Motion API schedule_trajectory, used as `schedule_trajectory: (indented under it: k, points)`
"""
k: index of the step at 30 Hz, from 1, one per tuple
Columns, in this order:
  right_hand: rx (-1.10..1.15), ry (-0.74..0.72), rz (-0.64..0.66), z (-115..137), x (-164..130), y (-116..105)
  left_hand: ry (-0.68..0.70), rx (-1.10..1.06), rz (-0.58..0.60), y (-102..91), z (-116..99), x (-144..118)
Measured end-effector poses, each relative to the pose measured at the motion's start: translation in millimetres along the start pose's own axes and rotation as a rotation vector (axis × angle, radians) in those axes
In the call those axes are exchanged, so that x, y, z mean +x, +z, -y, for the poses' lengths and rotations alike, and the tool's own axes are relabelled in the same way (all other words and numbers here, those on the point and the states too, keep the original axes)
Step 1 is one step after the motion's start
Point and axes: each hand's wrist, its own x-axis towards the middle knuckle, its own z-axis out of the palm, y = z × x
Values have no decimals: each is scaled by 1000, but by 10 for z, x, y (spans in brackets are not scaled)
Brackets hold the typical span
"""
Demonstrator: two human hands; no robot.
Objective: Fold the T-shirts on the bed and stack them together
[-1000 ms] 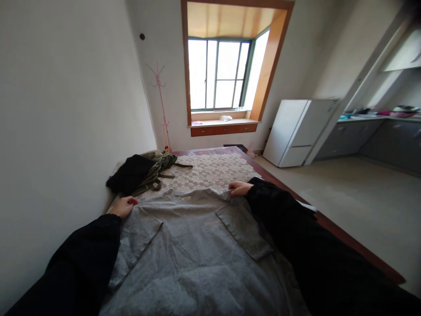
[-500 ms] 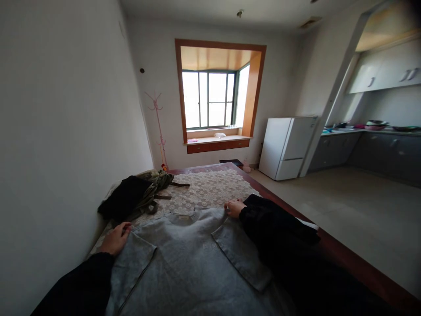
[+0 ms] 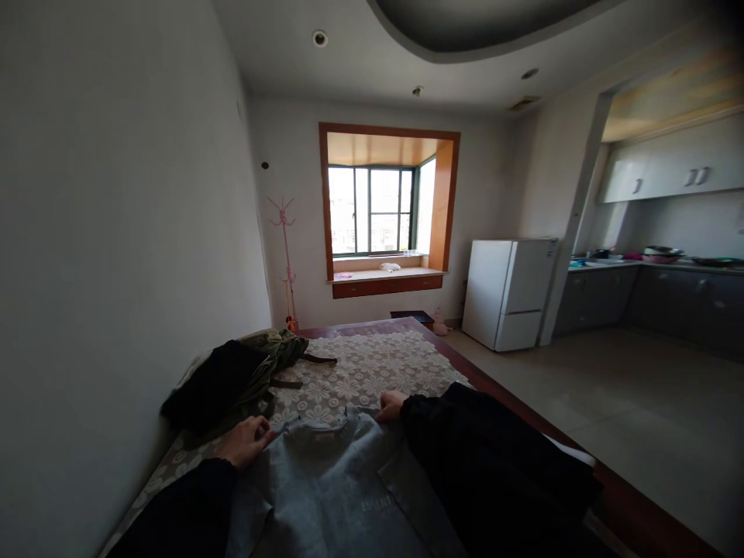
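Note:
A grey T-shirt [image 3: 331, 488] lies spread over the near part of the table, its collar pointing away from me and raised lettering on its chest. My left hand [image 3: 247, 442] is closed on the shirt's left shoulder, fingertips pinching the cloth. At the other shoulder, close beside the collar, my right hand [image 3: 392, 405] also grips the fabric. Black sleeves cover both my arms, and the right one hides much of the shirt's right side.
A lace tablecloth [image 3: 372, 364] covers the dark red table [image 3: 633, 496]. An olive and black backpack [image 3: 226, 380] lies at the left by the wall. Beyond the table stand a pink coat rack [image 3: 286, 256] and a white fridge [image 3: 505, 291].
Both hands have come closer together, drawing the shirt's shoulders inward, so the cloth looks narrower and more bunched. My view has tilted up, showing more ceiling.

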Motion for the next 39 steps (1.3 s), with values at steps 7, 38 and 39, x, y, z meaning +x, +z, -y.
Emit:
schedule_trajectory:
  k: [7,38,39]
  points:
    - [38,-41,-94,-75,107,-13,-28,-21,-40,-2,-39,59]
    - [114,-350,-184,549,-658,836,-31,256,30,529,-983,-744]
    - [117,-351,-182,546,-661,828,-31,261,33,507,-994,-749]
